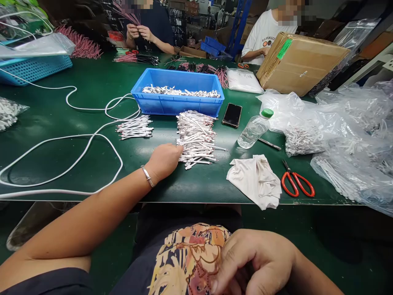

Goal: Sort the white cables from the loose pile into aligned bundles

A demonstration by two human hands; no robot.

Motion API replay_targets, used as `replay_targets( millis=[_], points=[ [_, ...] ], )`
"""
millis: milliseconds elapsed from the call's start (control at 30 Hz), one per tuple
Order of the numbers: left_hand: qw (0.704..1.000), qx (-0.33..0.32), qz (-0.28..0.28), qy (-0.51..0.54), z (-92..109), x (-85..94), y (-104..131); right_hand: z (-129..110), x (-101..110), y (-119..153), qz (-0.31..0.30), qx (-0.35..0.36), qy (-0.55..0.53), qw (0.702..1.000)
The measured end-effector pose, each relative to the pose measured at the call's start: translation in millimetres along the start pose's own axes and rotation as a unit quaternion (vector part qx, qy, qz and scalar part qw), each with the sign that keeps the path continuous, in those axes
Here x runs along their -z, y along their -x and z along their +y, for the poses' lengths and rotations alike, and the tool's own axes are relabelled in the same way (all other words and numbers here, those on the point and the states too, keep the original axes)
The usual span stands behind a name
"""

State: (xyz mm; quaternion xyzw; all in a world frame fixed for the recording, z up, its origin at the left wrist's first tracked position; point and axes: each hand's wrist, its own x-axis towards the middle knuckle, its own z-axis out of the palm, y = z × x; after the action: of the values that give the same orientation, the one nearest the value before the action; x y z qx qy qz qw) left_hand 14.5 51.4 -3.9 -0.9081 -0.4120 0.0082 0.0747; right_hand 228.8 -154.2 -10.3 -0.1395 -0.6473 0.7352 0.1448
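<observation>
My left hand (166, 160), with a silver bangle at the wrist, reaches to the left edge of a pile of short white cables (196, 137). Its fingers are closed at the cable ends, and the back of the hand hides whatever is between them. A smaller bundle of short white cables (135, 127) lies to the left. Close to my body, in front of my printed shirt, my right hand (260, 258) is curled, fingertips turned down; I cannot make out anything in it. Behind the pile stands a blue bin (178, 104) with more short white cables inside.
Right of the pile lie a phone (232, 114), a water bottle (253, 131), a white cloth (256, 180), red-handled scissors (296, 182) and plastic bags of cables (346, 139). A long white cord (92, 139) loops across the left. Two people sit opposite, near a cardboard box (301, 61).
</observation>
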Motion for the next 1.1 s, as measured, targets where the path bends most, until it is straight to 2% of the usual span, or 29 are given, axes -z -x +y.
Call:
replay_targets(
  millis=[167, 300, 400, 467, 567, 633, 733, 833, 900, 967, 1100],
  points=[
    [1.000, -0.013, 0.017, 0.006, 2.4, 18.0, 4.7, 5.9, -3.4, -2.6, 0.047, 0.010, -0.026, 0.998],
    [0.999, -0.039, 0.033, 0.016, 12.6, 27.1, 3.0, 11.3, -7.7, -5.5, 0.074, 0.007, -0.090, 0.993],
    [0.995, -0.076, 0.024, 0.062, 24.7, 21.4, -4.3, 5.5, -8.0, -10.4, 0.101, -0.010, -0.111, 0.989],
    [0.992, -0.092, 0.015, 0.084, 32.6, 14.5, -10.1, -4.5, -5.8, -14.6, 0.143, -0.020, -0.096, 0.985],
    [0.993, -0.083, 0.005, 0.084, 41.4, 6.4, -18.4, -21.5, 0.2, -20.1, 0.216, -0.055, -0.064, 0.973],
    [0.995, -0.070, 0.007, 0.076, 44.5, 3.3, -23.0, -29.2, 5.1, -22.7, 0.244, -0.076, -0.051, 0.965],
    [0.995, -0.060, 0.026, 0.081, 45.1, -1.7, -27.2, -32.6, 14.1, -25.5, 0.277, -0.093, -0.016, 0.956],
    [0.988, -0.058, 0.067, 0.123, 41.6, -10.8, -28.3, -31.2, 26.5, -29.1, 0.316, -0.109, 0.031, 0.942],
    [0.979, -0.055, 0.101, 0.167, 38.6, -17.2, -28.3, -30.4, 36.6, -32.9, 0.348, -0.115, 0.079, 0.927],
    [0.968, -0.045, 0.137, 0.204, 36.3, -21.4, -28.4, -29.8, 47.5, -38.2, 0.387, -0.118, 0.167, 0.899],
    [0.948, -0.024, 0.185, 0.259, 34.1, -21.3, -28.3, -25.0, 70.2, -52.7, 0.438, -0.099, 0.400, 0.799]
  ],
)
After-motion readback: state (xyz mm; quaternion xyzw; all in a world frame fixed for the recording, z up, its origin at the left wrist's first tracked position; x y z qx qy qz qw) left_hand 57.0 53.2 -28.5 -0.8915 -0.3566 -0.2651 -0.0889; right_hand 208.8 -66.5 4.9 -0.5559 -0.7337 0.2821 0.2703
